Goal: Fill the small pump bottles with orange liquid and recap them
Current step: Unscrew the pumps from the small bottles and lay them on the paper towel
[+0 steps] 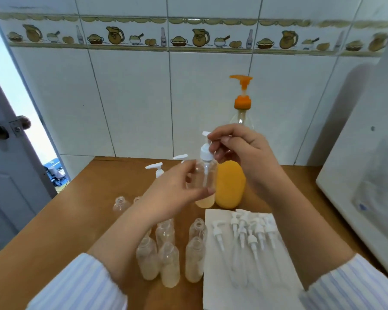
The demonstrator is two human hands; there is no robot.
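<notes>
**Pump cap seated on a small bottle**

The left hand (pixel 177 189) grips a small clear bottle (pixel 205 182), raised above the wooden table (pixel 87 198). The right hand (pixel 235 148) pinches its white pump cap (pixel 206 151). Behind stands the large orange bottle (pixel 232 182).

I face a white tiled wall (pixel 132 97) with a jug-patterned border (pixel 121 36); a brown wooden table (pixel 76 209) below; a door (pixel 7 175) ajar left.
</notes>
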